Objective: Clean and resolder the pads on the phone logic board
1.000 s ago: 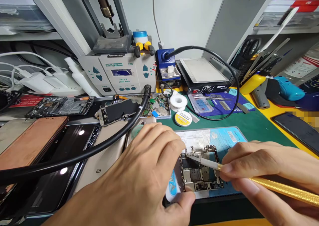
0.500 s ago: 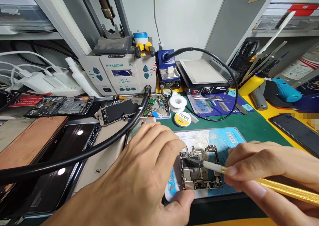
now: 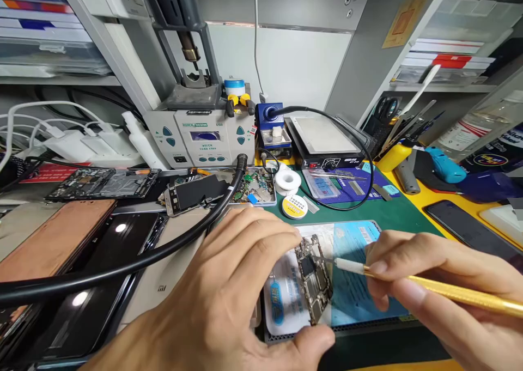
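My left hand (image 3: 232,278) grips a phone circuit board (image 3: 321,281) between fingertips at its top end and the thumb at its bottom end. The board is tilted, its right side raised off the light blue and white packet (image 3: 355,305) below. Held like a pen in my right hand (image 3: 429,273) is a craft knife (image 3: 457,292) with a gold handle and a white collar. Its thin blade points left at the board's upper right edge; whether it touches cannot be made out.
A thick black hose (image 3: 180,240) crosses over several phones at left. Behind stand a hot air station (image 3: 204,137) and a flat heating plate (image 3: 327,134). A round yellow-labelled tin (image 3: 295,206) and a white spool (image 3: 288,180) sit beyond my left hand. A dark phone (image 3: 469,224) lies at right.
The board has gone from lying flat to tilted in my left hand. The knife blade has shifted from over the dark chip to the upper right edge. The head view has tipped upward.
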Tool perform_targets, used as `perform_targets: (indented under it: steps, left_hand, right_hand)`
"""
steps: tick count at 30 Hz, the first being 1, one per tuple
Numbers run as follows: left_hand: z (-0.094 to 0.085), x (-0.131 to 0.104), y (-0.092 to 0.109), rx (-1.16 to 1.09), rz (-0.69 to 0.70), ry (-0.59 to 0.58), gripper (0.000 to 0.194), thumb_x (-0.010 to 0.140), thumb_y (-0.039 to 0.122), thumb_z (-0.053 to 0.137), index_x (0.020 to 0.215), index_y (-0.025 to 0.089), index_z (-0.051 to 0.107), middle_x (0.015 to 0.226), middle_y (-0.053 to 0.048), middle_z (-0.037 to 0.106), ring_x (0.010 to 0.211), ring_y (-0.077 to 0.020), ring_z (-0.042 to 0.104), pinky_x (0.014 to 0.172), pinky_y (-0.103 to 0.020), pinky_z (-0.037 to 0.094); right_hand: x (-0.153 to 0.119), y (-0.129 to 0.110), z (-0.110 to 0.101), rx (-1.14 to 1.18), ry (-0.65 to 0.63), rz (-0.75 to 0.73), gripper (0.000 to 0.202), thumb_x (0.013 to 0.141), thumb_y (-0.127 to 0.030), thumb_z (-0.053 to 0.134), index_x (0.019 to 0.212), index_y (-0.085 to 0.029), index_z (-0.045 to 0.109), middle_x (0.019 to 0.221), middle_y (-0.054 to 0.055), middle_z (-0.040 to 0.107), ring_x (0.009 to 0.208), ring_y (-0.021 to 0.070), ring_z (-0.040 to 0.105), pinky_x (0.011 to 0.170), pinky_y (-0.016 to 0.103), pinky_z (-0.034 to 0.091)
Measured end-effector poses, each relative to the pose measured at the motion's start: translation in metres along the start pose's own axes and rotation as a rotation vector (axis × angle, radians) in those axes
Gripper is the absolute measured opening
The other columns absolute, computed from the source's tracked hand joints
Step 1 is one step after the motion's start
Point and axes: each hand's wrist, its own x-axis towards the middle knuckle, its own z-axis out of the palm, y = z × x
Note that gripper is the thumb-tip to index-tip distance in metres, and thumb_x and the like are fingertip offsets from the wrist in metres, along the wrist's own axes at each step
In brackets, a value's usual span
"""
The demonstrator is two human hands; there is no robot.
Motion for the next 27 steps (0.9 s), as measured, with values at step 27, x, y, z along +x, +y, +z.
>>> perform_targets:
  steps: [27]
  left_hand:
    - [-0.005,-0.002,0.000,0.039,0.010,-0.043,0.063,0.072,0.041,0.090,0.123,0.014,0.064,0.112,-0.013,0.075,0.109,-0.0278,0.070,0.105,-0.047,0.056]
  right_hand:
    - [-0.019,0.015,-0.001,-0.092,-0.135,-0.366,0.043,0.090,-0.015,0.073,0.129,-0.033,0.072,0.080,0.001,0.084,0.063,0.0219,0.081,0.060,0.026,0.068]
